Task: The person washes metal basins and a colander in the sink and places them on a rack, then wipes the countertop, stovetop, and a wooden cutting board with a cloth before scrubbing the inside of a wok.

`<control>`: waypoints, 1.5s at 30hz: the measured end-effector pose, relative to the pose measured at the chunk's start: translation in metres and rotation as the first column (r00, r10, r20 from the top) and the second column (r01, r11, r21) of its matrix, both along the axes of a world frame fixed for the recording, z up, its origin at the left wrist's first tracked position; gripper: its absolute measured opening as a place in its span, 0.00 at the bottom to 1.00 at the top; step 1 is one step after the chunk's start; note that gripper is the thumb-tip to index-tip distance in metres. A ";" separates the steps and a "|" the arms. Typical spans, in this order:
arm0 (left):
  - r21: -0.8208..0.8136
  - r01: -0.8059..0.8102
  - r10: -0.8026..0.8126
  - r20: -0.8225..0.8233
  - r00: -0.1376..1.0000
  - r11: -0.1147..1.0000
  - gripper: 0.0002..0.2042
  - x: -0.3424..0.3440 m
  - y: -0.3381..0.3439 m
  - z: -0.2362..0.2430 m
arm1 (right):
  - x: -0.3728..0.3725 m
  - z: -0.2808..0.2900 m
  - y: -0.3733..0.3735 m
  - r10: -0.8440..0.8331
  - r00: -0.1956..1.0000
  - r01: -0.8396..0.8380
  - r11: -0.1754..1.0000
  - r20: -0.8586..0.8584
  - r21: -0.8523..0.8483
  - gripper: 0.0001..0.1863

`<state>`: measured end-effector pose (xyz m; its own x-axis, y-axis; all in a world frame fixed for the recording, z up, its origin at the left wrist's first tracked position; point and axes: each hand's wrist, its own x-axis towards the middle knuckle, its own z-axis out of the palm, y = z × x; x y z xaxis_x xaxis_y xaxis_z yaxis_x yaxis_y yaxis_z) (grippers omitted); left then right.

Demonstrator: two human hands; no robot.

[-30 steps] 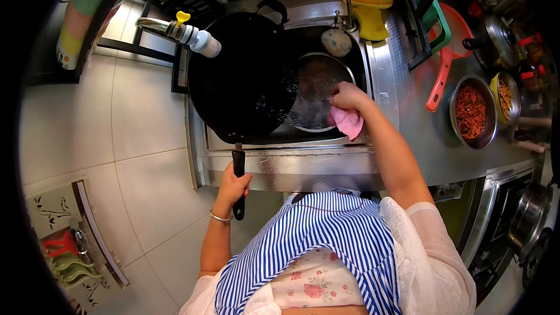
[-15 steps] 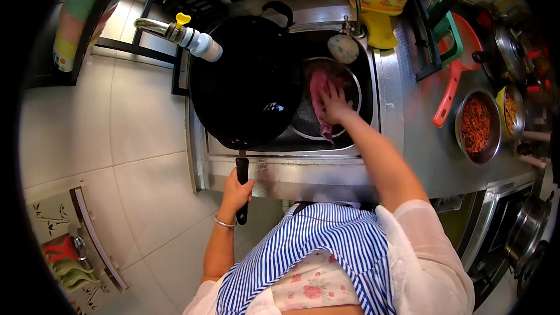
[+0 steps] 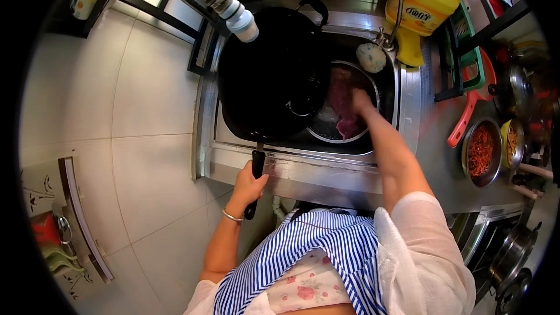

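A large black wok (image 3: 268,76) rests over the left part of the sink (image 3: 280,163). My left hand (image 3: 249,182) is closed around its black handle (image 3: 258,166) at the front edge of the counter. To the right of the wok, a round metal basin (image 3: 378,96) in the sink holds water. My right hand (image 3: 360,100) reaches down into it onto a wet pink cloth (image 3: 345,127). The fingers of that hand are hidden in the dark water and blurred.
A faucet (image 3: 240,23) with a yellow lever hangs over the wok. Beside the basin are a mottled white ball-shaped scrubber (image 3: 371,57), a yellow jug (image 3: 423,0) and a yellow sponge (image 3: 409,48). Rightward lie a red strainer (image 3: 465,116) and a bowl of orange-red shreds (image 3: 480,150).
My right hand has pushed deeper into the basin, and the pink cloth has sunk and looks darker. My left hand keeps its hold on the wok handle. The view has shifted.
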<state>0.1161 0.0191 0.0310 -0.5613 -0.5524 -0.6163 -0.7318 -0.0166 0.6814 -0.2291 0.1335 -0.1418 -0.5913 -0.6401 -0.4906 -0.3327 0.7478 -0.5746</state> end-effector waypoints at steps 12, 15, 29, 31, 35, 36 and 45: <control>0.082 -0.040 0.044 -0.050 0.998 0.996 0.10 -0.004 0.007 -0.002 | 0.049 0.172 -0.069 0.344 0.588 0.721 0.190 0.732 -0.667 0.10; 0.115 -0.053 0.059 -0.053 0.997 0.992 0.11 0.001 0.010 0.000 | 0.060 0.165 -0.089 0.288 0.429 0.886 0.052 0.856 -0.461 0.25; 0.221 -0.071 0.083 -0.046 0.995 0.973 0.11 -0.010 0.024 0.003 | 0.023 0.092 -0.235 -0.303 0.479 0.848 -0.086 0.824 -0.524 0.28; 0.175 -0.051 0.060 -0.044 0.997 0.983 0.11 -0.008 0.024 0.000 | 0.044 0.125 -0.247 -0.057 0.380 0.918 -0.099 0.923 -0.384 0.28; 0.155 -0.061 0.064 -0.020 0.998 0.986 0.10 -0.009 0.022 -0.001 | 0.085 0.148 -0.248 -0.078 0.605 0.781 0.253 0.792 -0.571 0.24; 0.137 -0.061 0.063 -0.004 0.998 0.989 0.10 -0.006 0.023 -0.002 | 0.104 0.153 -0.240 0.014 0.626 0.748 0.273 0.779 -0.606 0.23; 0.182 -0.085 0.083 0.017 0.996 0.980 0.13 -0.001 0.008 0.003 | 0.151 0.108 -0.104 0.664 0.745 -0.349 0.458 0.054 -0.818 0.27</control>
